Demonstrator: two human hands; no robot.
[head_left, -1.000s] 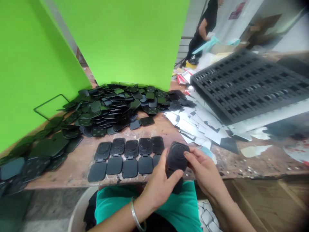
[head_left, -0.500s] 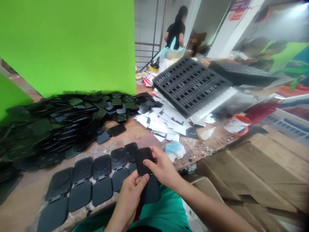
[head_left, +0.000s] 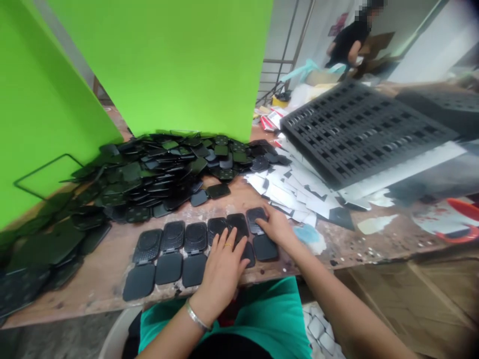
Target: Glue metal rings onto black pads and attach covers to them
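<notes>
A row of black hinged cases [head_left: 173, 237] lies opened flat along the table's front edge, textured halves at the back and smooth halves nearer me. My left hand [head_left: 223, 262] rests over the right part of this row, palm down with fingers spread, partly covering several cases. At the row's right end, my right hand [head_left: 276, 225] has its thumb and fingers on the back half of the last case [head_left: 265, 248], which lies on the table.
Behind the row is a large heap of black case pieces [head_left: 160, 172] against a green panel [head_left: 179, 65]. White sheets [head_left: 295, 192] lie under a tilted black slotted tray [head_left: 359, 129]. A mug [head_left: 445, 219] and cardboard boxes [head_left: 396, 299] are at right. A person [head_left: 350, 42] stands behind.
The case held in both hands is now down at the row's right end. My left hand has let go and spread over the row. The view has swung left.
</notes>
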